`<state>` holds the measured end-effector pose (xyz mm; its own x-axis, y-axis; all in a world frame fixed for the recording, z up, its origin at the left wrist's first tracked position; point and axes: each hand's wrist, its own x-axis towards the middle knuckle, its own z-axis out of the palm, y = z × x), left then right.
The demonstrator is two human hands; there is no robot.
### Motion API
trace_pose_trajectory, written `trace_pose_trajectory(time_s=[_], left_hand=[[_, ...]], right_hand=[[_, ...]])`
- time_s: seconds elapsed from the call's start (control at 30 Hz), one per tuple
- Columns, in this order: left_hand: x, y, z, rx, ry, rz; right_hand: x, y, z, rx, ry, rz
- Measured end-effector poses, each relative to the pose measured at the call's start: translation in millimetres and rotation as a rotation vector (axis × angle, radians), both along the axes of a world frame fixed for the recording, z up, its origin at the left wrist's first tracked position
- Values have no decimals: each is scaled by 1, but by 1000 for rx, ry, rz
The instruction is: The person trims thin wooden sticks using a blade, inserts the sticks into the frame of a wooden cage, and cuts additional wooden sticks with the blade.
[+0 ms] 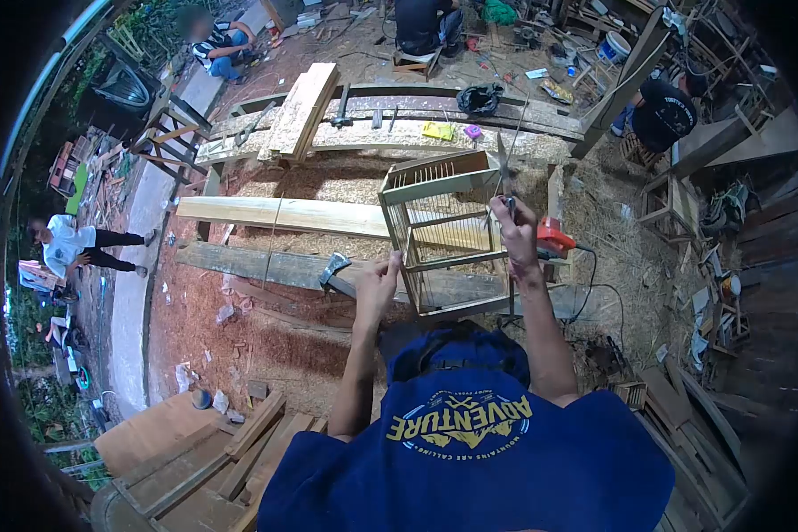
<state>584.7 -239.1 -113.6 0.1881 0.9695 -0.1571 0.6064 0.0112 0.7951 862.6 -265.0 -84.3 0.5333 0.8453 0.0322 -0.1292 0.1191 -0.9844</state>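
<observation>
In front of my body is a tilted, slatted wooden cage (449, 263), open-framed, with thin rods across its upper part. My left hand (377, 284) is closed at the cage's left edge, fingertips against or very near the frame. Whatever it pinches is too small to make out. My right hand (518, 235) is wrapped round the dark handles of scissors (504, 160) at the cage's right side. Their blades point away from me, beside the cage's upper right corner.
Long planks (284, 215) form a bench strewn with shavings. A hammer (335, 270) lies by my left hand; an orange power tool (554, 238) with a cord is at right. Stacked boards (303, 111) lie beyond. Several people sit or stand around. Scrap wood (230, 461) lies nearby.
</observation>
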Motion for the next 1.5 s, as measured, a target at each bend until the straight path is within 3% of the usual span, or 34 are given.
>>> trace_pose_trajectory(time_s=[0.03,0.13,0.17,0.27,0.3,0.4,0.43,0.57,0.7,0.77,0.93,1.07,1.1,1.17,1.27,1.4,1.5], left_hand=[[-1,5,-12,10,89,-20],[14,15,-24,-248,-604,213],[10,27,-42,-334,-654,158],[31,37,10,-317,-665,383],[33,48,-7,-288,-676,530],[23,70,-45,-238,-538,245],[34,68,-48,-213,-633,291],[38,58,-89,-237,-517,180],[26,43,-111,-228,-542,83],[13,39,-145,-193,-519,31],[2,18,-133,-283,-455,-47],[-10,0,-123,-263,-336,-139],[-11,-7,-147,-373,-466,-44],[-18,-15,-148,-397,-374,-108],[-22,-29,-154,-423,-391,-127],[-18,-32,-127,-391,-332,-77],[-22,-29,-138,-313,-374,-18]], right_hand=[[2,2,-7,7,-145,-9],[1,-2,-16,18,-70,24],[-3,-4,-17,5,-124,16],[-7,-9,-8,-13,-160,60],[-6,-7,-17,9,-171,74],[-10,-9,-34,-89,-65,67],[-6,-9,-49,-146,-122,62],[-1,-16,-117,-124,-89,73],[-3,-40,-140,-139,-94,95],[-8,-47,-130,-151,-54,49],[-10,-54,-149,-289,-99,51],[-21,-68,-153,-350,-355,-14],[-24,-72,-147,-341,-416,-34],[-29,-84,-159,-345,-561,-93],[-30,-100,-168,-557,-372,-14],[-46,-106,-155,-461,-581,-163],[-57,-99,-120,-396,-644,-210]])
